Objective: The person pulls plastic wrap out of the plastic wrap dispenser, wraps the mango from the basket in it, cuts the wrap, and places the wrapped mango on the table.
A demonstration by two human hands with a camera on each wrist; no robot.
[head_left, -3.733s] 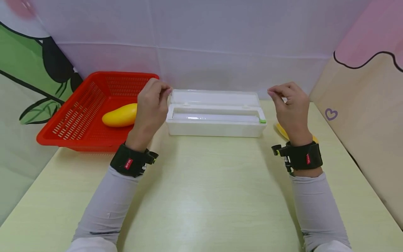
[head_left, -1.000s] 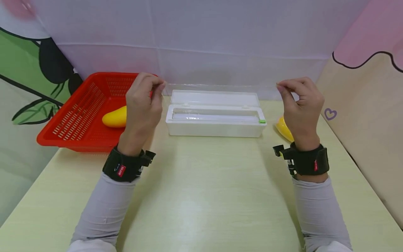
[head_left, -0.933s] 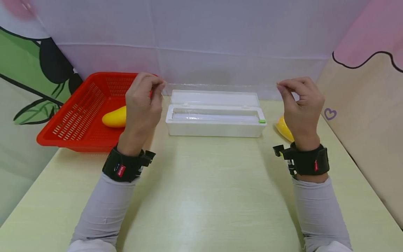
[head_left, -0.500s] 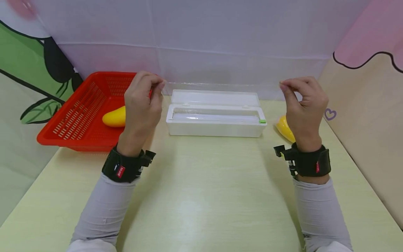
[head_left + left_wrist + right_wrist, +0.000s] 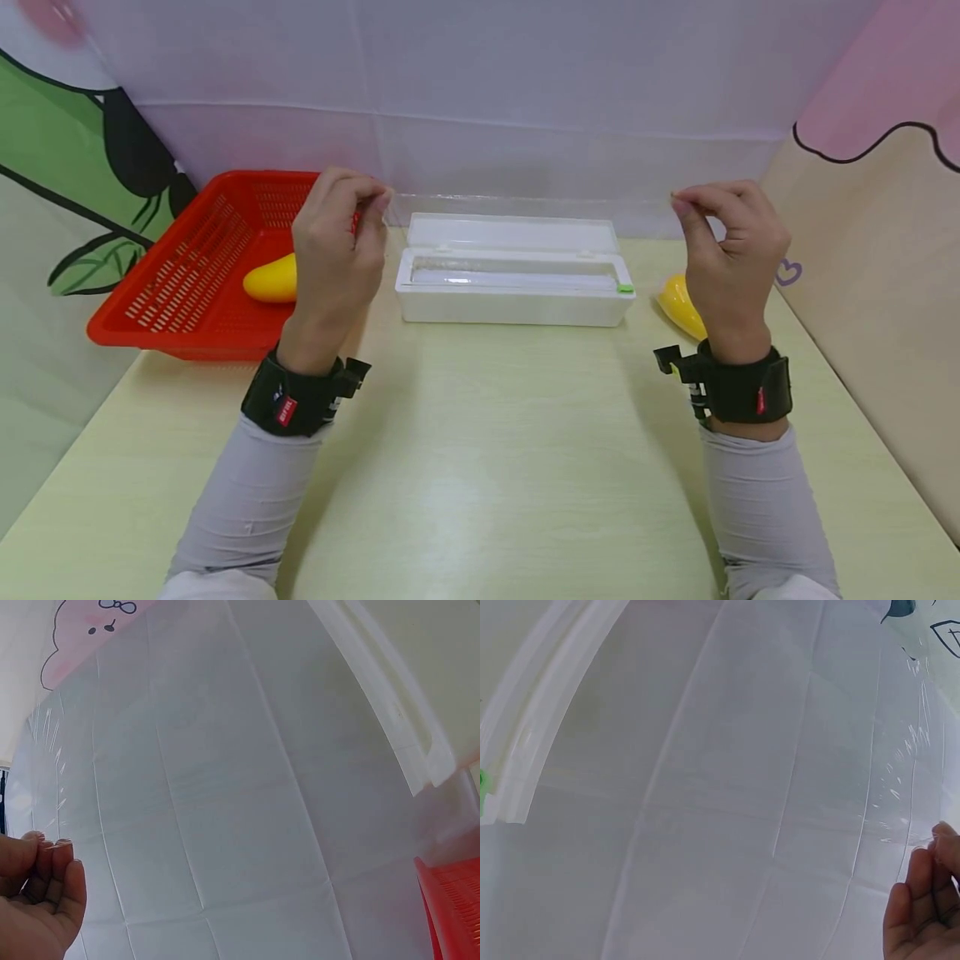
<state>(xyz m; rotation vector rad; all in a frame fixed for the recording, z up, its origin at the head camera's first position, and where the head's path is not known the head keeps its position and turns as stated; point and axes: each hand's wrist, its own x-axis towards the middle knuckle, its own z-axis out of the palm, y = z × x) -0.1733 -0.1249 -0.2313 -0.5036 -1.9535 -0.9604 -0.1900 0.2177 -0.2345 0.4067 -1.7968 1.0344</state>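
Note:
Clear cling film (image 5: pixel 525 198) spans the space between my hands, its top edge a thin glinting line above the dispenser. My left hand (image 5: pixel 336 250) pinches one corner between thumb and fingers, partly in front of the red basket. At the other corner, my right hand (image 5: pixel 738 258) does the same. Glints on the film (image 5: pixel 56 757) show in the left wrist view, and again on the film (image 5: pixel 911 750) in the right wrist view. The white cling film dispenser (image 5: pixel 513 308) sits on the table below, lid raised at the back, with a green slider (image 5: pixel 625 289) at its right end.
A red plastic basket (image 5: pixel 180 325) stands at the left with a yellow mango-like fruit (image 5: pixel 272 280) in it. Another yellow fruit (image 5: pixel 681 307) lies on the table (image 5: pixel 510 458), partly behind my right hand. A fabric backdrop (image 5: pixel 562 83) hangs behind.
Over the several seconds, both hands have spread apart and risen slightly, and the film's edge now shows above the dispenser. Lately the right hand drifts a little further right. The dispenser stays put.

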